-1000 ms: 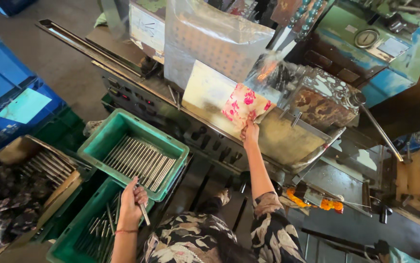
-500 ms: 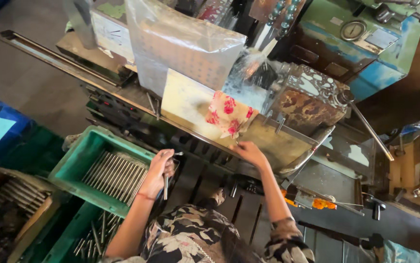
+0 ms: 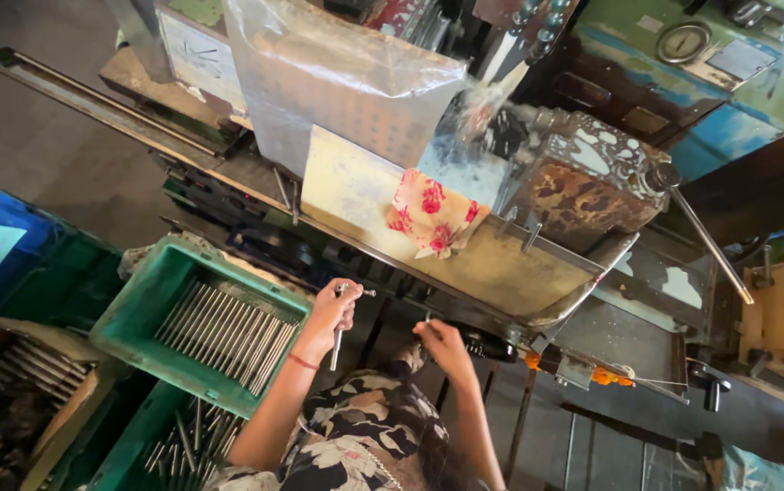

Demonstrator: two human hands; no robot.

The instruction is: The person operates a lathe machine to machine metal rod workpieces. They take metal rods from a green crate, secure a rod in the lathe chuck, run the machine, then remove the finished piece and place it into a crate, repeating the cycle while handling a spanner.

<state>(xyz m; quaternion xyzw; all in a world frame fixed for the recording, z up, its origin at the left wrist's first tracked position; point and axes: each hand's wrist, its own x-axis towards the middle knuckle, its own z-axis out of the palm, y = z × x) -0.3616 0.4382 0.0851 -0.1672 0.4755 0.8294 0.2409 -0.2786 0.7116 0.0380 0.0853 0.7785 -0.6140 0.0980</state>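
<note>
While I look down from above, my left hand (image 3: 331,314) is closed around a thin grey metal rod (image 3: 338,338), its lower end poking out below my fist. My right hand (image 3: 440,344) hangs just beside it, fingers curled in — I cannot tell whether they pinch anything. Left of my left hand sits a green plastic crate (image 3: 142,314) with many similar rods lying side by side. Below that crate, near my left elbow, a second green bin (image 3: 137,450) holds more rods in a loose heap. Just beyond both hands runs a worn, rusty metal machine tray (image 3: 501,273), and on it lies a red-and-cream floral cloth (image 3: 430,214).
</note>
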